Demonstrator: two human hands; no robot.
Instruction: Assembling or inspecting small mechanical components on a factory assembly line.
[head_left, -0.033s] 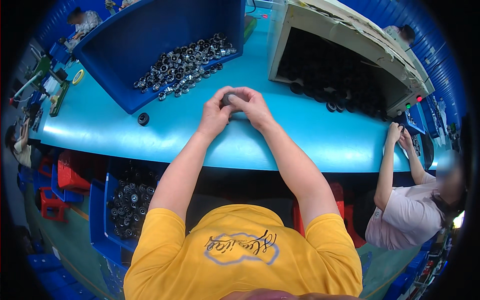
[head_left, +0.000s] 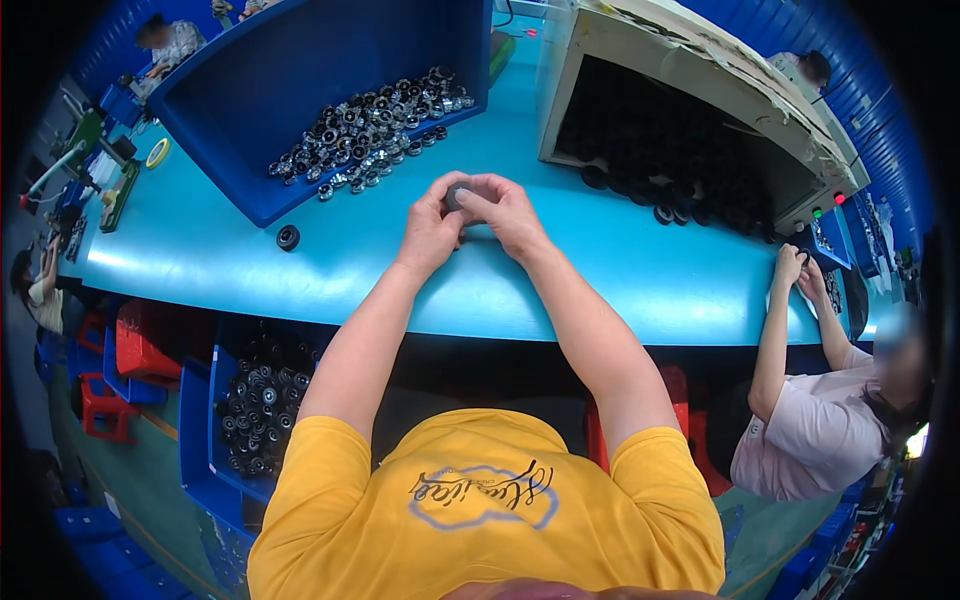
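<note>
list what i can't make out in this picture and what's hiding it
Dark part: head view, mostly covered by the hands.
Black parts in the pale box: head view, deeper ones lost in shadow.
Blue bin: head view, cut off by the picture's upper edge.
Piece held by the co-worker at right: head view, too small to tell.
</note>
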